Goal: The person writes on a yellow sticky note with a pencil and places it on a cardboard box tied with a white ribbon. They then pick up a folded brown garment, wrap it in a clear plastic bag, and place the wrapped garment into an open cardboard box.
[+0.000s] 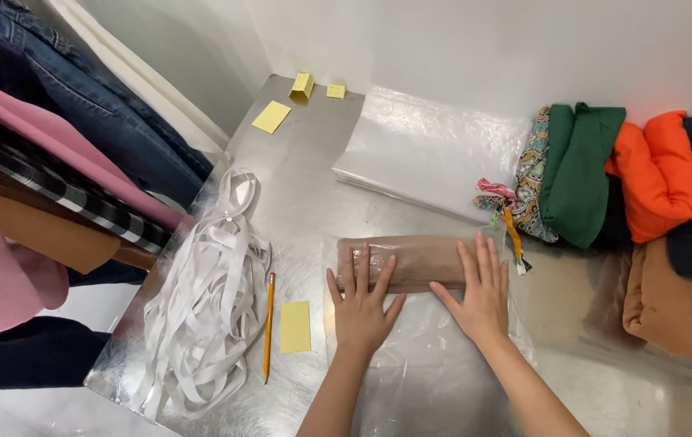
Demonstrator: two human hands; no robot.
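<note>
In the head view, a soft brown folded cloth lies inside a shiny clear plastic bag on the grey metal desk. The left hand and the right hand lie flat on the cloth, fingers spread, gripping nothing. A yellow rectangular note lies beside a thin orange pencil and tangled white ribbon.

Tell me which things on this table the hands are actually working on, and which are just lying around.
In hand: left hand and right hand, both flat on the brown rolled cloth inside a clear plastic bag.

Lying about: tangled white ribbon, orange pencil, yellow sticky note, stack of clear bags, folded clothes pile.
</note>
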